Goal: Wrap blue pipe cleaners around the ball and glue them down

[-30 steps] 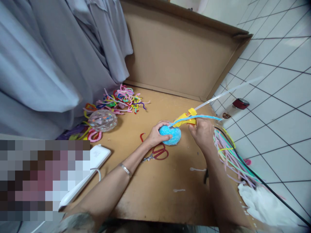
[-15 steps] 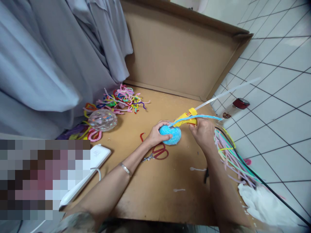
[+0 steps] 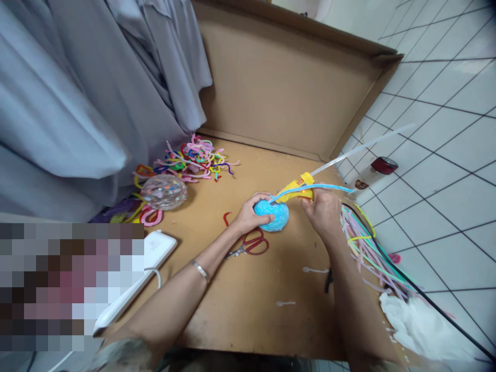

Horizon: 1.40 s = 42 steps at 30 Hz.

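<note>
My left hand (image 3: 251, 213) is closed around a blue ball wound from fuzzy pipe cleaner (image 3: 277, 219). In my right hand (image 3: 324, 209) is a yellow hot glue gun (image 3: 296, 191), its nozzle tip at the top of the ball. A clear glue stick (image 3: 349, 157) sticks far out of the gun's back. From the ball's top a loose blue pipe cleaner (image 3: 325, 187) runs to the right, across the gun. Red-handled scissors (image 3: 256, 244) lie on the table just below the ball, partly behind my left wrist.
Left stand a clear ball with colored specks (image 3: 164, 191), a heap of colorful pipe cleaner scraps (image 3: 197, 157) and a white power strip (image 3: 157, 250). Right are a red-lidded jar (image 3: 383, 165), a pipe cleaner bundle (image 3: 368, 243), a black cable (image 3: 437, 305) and white tissue (image 3: 414, 323). Cardboard (image 3: 287, 82) rises behind.
</note>
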Each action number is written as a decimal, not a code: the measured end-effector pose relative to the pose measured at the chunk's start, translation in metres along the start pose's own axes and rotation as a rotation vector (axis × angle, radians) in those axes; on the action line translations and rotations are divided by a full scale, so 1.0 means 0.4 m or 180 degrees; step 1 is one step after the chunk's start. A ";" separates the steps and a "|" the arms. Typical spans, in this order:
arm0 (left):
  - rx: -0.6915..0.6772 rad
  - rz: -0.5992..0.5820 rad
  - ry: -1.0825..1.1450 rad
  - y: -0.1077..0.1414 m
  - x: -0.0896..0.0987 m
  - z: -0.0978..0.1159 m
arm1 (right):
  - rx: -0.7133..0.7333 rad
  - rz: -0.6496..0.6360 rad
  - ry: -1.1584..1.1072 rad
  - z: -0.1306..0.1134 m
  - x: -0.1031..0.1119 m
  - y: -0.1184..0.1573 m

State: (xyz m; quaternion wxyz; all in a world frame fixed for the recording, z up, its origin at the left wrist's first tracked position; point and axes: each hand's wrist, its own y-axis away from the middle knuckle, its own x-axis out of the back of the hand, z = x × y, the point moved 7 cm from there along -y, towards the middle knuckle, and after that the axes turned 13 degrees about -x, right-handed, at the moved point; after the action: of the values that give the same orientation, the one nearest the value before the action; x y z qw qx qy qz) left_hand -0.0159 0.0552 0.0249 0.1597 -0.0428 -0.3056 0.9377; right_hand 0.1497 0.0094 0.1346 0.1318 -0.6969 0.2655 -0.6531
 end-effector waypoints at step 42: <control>0.0067 0.0018 -0.0063 0.002 0.002 -0.007 | -0.0461 -0.0409 -0.0331 0.049 -0.022 -0.030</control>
State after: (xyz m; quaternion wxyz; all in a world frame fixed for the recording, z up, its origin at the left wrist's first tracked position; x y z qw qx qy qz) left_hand -0.0165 0.0564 0.0224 0.1545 -0.0326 -0.2972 0.9417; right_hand 0.1711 0.0207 0.1314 0.0525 -0.7531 0.2596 -0.6022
